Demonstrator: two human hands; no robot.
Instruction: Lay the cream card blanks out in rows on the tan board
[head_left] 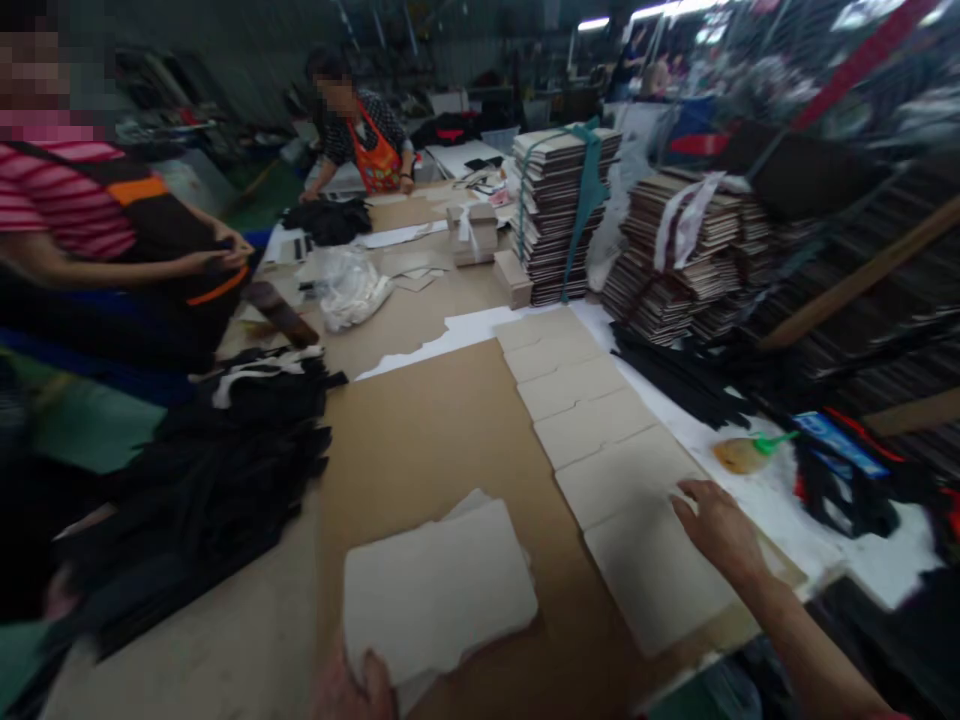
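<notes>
At the far left we see a co-worker in a striped shirt [60, 205] standing at the table edge, both hands on dark material; just below lies a heap of black fabric pieces [225, 470] on the brown cardboard-covered table [420, 430]; further back a crumpled white plastic bag [352, 290] rests on the table, and beyond it a second person in an orange apron [371, 150] leans over the far end. Near the bottom edge our left hand [352, 690] touches the near edge of a stack of pale sheets [435, 590]; only a thumb and part of the palm show, so we cannot tell whether it pinches the stack or merely rests on it. To the right a row of grey board pieces [592, 420] runs away from us, each overlapping the next; our right hand [716, 525] lies flat on the nearest board piece [660, 580], fingers extended and close together, pressing down near its far edge. Behind the row stand a tied bundle of boards [562, 210] and a second bundle [690, 250]; just right of the hand a small bottle with a green cap [746, 452] lies on white paper.
</notes>
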